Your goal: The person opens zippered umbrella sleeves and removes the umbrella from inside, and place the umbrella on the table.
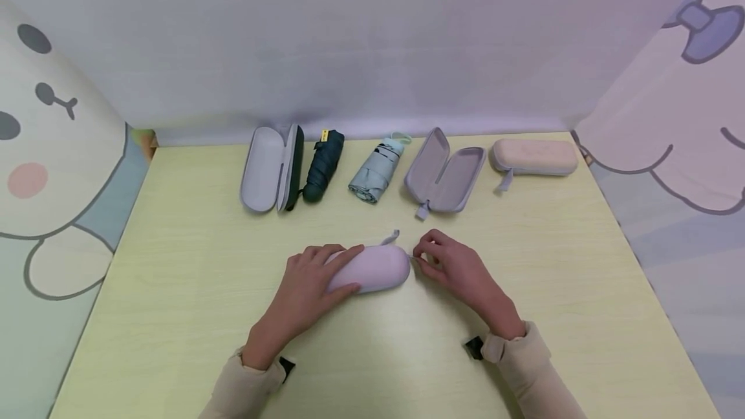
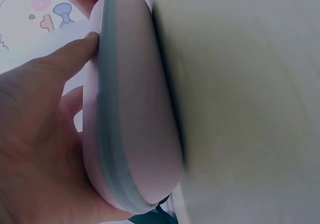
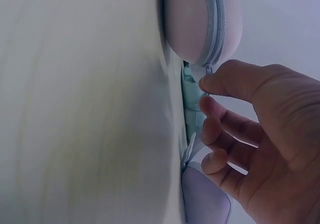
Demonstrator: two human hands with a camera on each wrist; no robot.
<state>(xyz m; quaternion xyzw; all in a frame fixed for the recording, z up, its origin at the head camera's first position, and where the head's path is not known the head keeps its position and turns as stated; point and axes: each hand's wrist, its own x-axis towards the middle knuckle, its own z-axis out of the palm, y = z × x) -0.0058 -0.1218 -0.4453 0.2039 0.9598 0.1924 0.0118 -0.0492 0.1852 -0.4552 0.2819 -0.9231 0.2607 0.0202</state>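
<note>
Head view: the pink case lies midway between the counter's left and right edges, nearer the viewer than the row along the far edge. The left hand holds its left end; the right hand is at its right end, fingers drawn in narrow. A tug there could swivel the case, I judge, if the left hold is slack.

Left wrist view: the left thumb presses the upper shell just beside the zip. Drifting onto the zip, it could block the slider or get nipped.

Right wrist view: thumb and forefinger pinch the small pull. So little is gripped that it could slip free; a skewed tug might jam the teeth.
</note>
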